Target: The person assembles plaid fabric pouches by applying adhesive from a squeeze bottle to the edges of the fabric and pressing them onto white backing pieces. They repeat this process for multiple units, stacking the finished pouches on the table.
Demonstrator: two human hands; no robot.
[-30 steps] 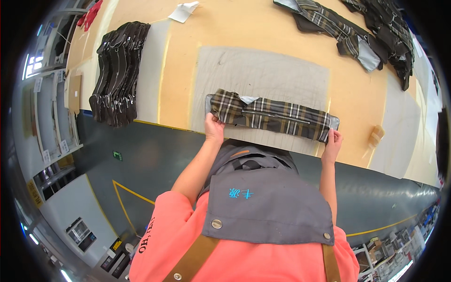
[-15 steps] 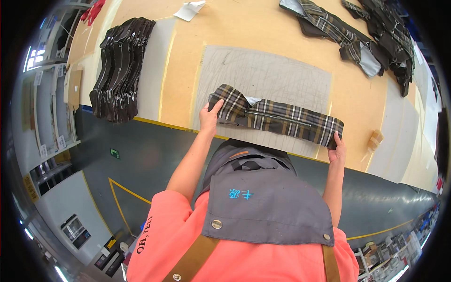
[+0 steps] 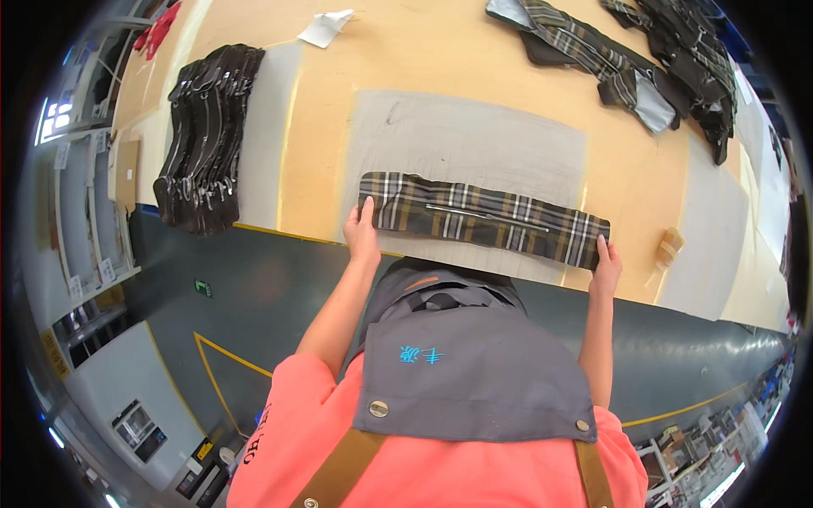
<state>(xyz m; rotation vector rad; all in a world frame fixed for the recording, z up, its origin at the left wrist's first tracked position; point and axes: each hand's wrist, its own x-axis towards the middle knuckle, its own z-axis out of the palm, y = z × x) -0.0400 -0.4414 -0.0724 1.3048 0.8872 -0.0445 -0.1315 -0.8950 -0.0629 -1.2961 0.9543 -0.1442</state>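
Plaid strip (image 3: 478, 201) is held over the 6 o'clock side of the grey mat (image 3: 470, 135), by the tbl's (image 3: 318, 152) near edge; whether the mat is touched can't be told. Its 9 o'clock end is pinched by L hand (image 3: 364, 239), thumb on top; its 3 o'clock end is pinched by R hand (image 3: 607, 269). Both ends should be pulled evenly, w/ a soft tug, so no folds are left & the slit-like line (image 3: 487, 218) is kept straight.

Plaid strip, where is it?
Near the head view's centre, the plaid strip is over the grey mat by the near edge of the table, held between left hand and right hand.
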